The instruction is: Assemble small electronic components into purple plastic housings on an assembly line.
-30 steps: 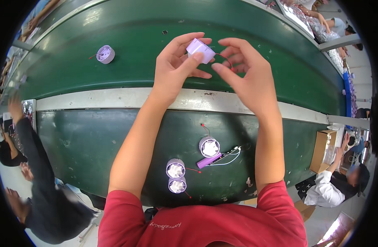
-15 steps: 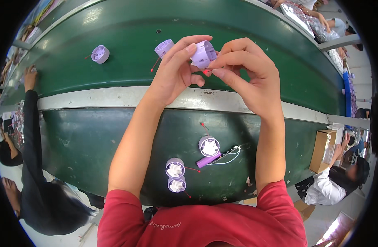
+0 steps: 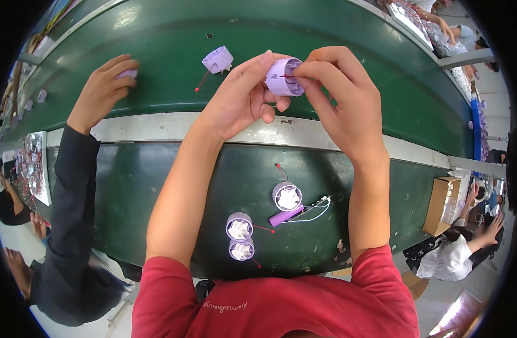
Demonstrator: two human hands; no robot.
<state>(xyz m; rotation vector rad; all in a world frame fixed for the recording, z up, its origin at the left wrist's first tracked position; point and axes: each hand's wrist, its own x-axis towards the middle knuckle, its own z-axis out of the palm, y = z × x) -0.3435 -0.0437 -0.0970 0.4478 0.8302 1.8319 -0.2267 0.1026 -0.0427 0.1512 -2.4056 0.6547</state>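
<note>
The person's left hand (image 3: 241, 101) and right hand (image 3: 340, 98) are together pinching one short lilac cylindrical housing (image 3: 285, 76), holding it clear above the far green belt (image 3: 157, 34), just beyond the pale rail (image 3: 303, 135) dividing belt from bench. The housing's axis is lying roughly level, its open end facing the right hand, whose fingertips are pressing a red wire into it. A second housing (image 3: 218, 58) with a red lead is resting on the belt nearby. On the near green bench (image 3: 129, 191), three fan-fitted housings are sitting: one (image 3: 286, 196) centrally, two (image 3: 240, 226) (image 3: 241, 249) toward the near edge. One purple cell (image 3: 286, 215) is lying beside them. A co-worker's hand (image 3: 103, 87) is covering something at the belt's left.
</note>
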